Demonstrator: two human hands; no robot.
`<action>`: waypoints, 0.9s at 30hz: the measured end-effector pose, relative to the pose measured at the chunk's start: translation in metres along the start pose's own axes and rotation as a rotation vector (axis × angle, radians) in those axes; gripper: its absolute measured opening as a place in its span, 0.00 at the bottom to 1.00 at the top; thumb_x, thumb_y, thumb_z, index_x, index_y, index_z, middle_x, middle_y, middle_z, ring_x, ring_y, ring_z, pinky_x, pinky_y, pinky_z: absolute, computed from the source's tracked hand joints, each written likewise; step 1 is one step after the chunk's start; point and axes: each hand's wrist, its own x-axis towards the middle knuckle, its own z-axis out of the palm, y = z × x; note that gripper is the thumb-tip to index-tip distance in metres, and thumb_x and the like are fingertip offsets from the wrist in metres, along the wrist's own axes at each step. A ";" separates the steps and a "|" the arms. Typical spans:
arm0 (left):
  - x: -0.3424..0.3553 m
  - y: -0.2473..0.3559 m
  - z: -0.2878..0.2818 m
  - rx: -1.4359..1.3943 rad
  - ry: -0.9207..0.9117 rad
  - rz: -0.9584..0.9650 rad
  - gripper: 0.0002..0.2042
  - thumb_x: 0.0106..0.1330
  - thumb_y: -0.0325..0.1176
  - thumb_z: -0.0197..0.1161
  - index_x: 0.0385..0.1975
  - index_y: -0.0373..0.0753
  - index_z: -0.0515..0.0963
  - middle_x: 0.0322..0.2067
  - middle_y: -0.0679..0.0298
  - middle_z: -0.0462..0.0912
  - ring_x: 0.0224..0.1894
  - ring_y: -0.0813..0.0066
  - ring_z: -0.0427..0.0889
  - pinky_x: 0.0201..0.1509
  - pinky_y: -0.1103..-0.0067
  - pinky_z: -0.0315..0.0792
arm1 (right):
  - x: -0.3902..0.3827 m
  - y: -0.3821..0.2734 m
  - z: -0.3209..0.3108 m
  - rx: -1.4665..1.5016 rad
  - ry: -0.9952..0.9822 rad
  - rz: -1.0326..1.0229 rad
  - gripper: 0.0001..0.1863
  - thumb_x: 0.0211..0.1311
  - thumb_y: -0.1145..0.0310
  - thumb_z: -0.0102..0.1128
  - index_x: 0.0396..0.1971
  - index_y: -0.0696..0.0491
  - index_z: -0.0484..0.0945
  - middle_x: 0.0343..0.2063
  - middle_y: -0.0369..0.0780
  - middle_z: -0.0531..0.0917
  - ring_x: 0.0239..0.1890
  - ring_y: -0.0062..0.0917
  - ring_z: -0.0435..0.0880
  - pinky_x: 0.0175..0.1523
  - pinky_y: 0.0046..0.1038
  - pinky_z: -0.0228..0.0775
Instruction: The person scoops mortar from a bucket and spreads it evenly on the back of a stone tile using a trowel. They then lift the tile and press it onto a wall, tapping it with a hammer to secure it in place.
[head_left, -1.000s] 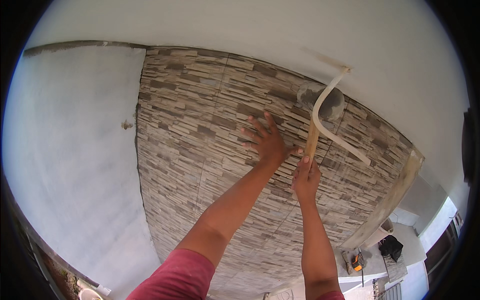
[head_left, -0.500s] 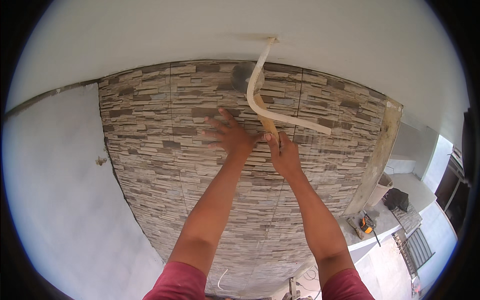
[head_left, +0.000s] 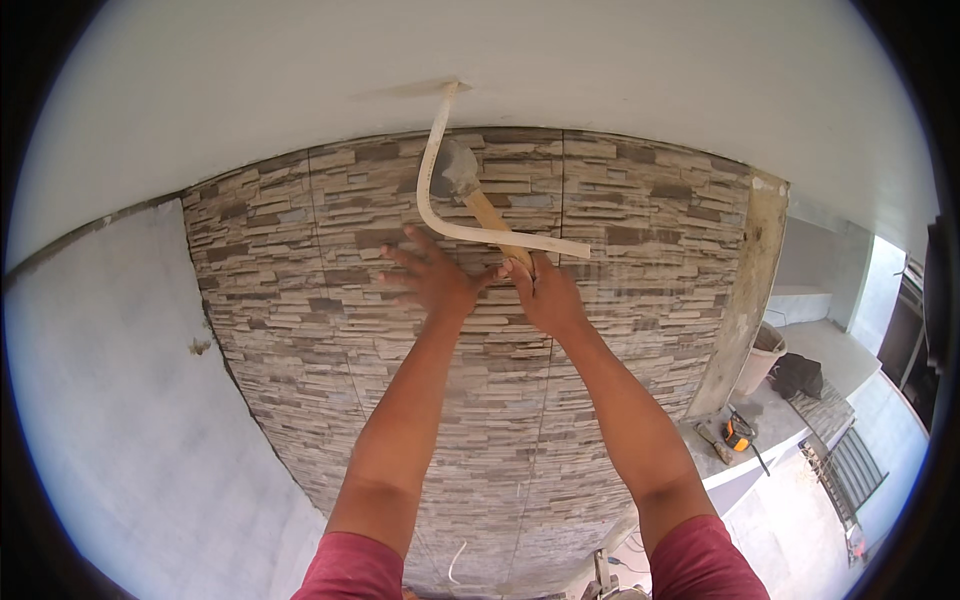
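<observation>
My right hand (head_left: 547, 294) is closed round the wooden handle of a mallet (head_left: 488, 213). The mallet's broad grey head, slightly blurred, is up near the top of a stone-look tiled wall (head_left: 430, 360); I cannot tell whether it touches. My left hand (head_left: 438, 280) lies open on the tiles with its fingers spread, holding nothing. Its thumb points toward the right hand, close beside it. A bent white tube (head_left: 428, 200) hangs from the ceiling and crosses in front of the mallet's handle.
Plain white ceiling (head_left: 620, 70) runs above the tiles, and a bare pale wall (head_left: 110, 370) adjoins at left. On a ledge at right are an orange-and-black tool (head_left: 738, 432), a bucket (head_left: 762, 360) and a black bag (head_left: 797, 376). A metal grille (head_left: 853, 470) sits lower right.
The whole view has shifted, so the tiles, tube and hands appear further left. More of the mallet's head and handle shows beside the tube. Both hands keep their hold and place.
</observation>
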 end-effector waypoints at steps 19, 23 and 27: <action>-0.009 -0.010 -0.018 -0.110 -0.092 0.059 0.81 0.33 0.67 0.82 0.76 0.40 0.23 0.70 0.28 0.15 0.69 0.12 0.20 0.62 0.24 0.42 | 0.027 0.010 0.007 -0.187 -0.008 -0.214 0.28 0.76 0.46 0.49 0.40 0.61 0.77 0.20 0.49 0.80 0.26 0.44 0.81 0.32 0.42 0.70; -0.009 -0.013 -0.018 -0.174 -0.072 0.105 0.80 0.34 0.66 0.82 0.75 0.39 0.22 0.70 0.27 0.15 0.69 0.12 0.17 0.63 0.24 0.41 | 0.034 -0.016 -0.008 -0.149 -0.137 -0.023 0.29 0.75 0.45 0.49 0.41 0.63 0.77 0.27 0.54 0.82 0.35 0.49 0.84 0.40 0.48 0.71; -0.013 -0.020 -0.017 -0.208 -0.052 0.150 0.79 0.36 0.65 0.82 0.76 0.36 0.25 0.71 0.29 0.16 0.69 0.15 0.17 0.66 0.26 0.38 | 0.048 0.012 -0.001 -0.331 -0.083 -0.068 0.32 0.76 0.43 0.46 0.41 0.63 0.77 0.29 0.51 0.79 0.34 0.41 0.80 0.39 0.42 0.69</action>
